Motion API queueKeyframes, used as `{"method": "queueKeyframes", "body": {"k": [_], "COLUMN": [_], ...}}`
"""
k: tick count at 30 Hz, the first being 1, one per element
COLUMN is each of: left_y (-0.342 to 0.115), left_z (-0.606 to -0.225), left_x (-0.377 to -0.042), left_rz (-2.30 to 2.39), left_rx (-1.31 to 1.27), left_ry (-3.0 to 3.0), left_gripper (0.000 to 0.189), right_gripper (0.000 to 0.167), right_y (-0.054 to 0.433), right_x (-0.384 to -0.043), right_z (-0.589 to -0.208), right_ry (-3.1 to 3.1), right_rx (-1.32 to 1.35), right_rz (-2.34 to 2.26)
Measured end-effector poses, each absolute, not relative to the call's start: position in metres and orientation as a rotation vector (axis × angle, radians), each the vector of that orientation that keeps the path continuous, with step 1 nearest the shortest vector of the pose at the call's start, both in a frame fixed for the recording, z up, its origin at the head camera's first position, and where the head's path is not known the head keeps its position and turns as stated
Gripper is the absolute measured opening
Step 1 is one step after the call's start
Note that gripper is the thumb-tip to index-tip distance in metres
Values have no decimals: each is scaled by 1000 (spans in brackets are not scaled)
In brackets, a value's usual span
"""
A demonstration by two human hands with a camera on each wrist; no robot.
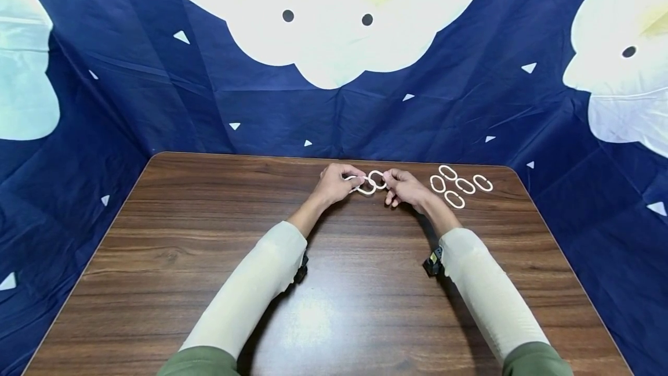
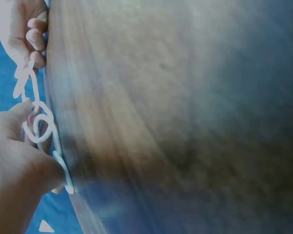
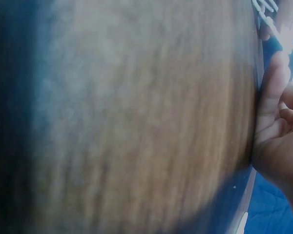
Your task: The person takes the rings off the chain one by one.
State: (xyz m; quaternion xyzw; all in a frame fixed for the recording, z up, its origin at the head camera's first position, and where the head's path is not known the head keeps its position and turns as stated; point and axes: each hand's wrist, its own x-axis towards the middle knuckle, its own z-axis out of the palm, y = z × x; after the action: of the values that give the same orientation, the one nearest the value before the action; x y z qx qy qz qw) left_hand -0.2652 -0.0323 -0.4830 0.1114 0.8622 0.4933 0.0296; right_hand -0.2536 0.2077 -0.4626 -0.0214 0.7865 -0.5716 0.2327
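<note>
Near the table's far edge, my left hand [image 1: 336, 183] pinches a short chain of white oval links [image 1: 367, 189] between thumb and fingers. In the left wrist view, several links of this chain [image 2: 45, 129] hang around that hand, partly hidden by it. To the right, my right hand [image 1: 407, 187] pinches the right end of another white link [image 1: 377, 179], which meets the chain between the hands. Whether that link is fully hooked through, I cannot tell. The right wrist view shows the right hand's thumb and curled fingers [image 3: 278, 97] at that link.
Several loose white oval links [image 1: 454, 199] lie on the table right of the right hand, each with a small gap in its side. The brown wood-grain table [image 1: 209, 237] ends at a blue cloth backdrop [image 1: 198, 103] with white cloud shapes.
</note>
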Motion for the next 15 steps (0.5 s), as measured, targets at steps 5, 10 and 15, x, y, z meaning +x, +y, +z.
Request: {"method": "queueKeyframes", "body": {"k": [5,10,15], "left_y": [-27,-18,-13], "left_z": [-460,-457,-458], "left_x": [-247,-242,-242], "left_rz": [1564,1535,1486], "left_rx": [329,326,333], "left_ry": [2549,2513,2533], "left_gripper": [14,14,14], "right_gripper": [26,22,20], "right_y": [209,209,207], "right_x": [-252,-252,-252], "right_z": [-464,-465,-463], "right_ry": [2164,2171,2189], "right_rx": [-74,-79,-75], "right_rz": [-1564,-1559,-1552]}}
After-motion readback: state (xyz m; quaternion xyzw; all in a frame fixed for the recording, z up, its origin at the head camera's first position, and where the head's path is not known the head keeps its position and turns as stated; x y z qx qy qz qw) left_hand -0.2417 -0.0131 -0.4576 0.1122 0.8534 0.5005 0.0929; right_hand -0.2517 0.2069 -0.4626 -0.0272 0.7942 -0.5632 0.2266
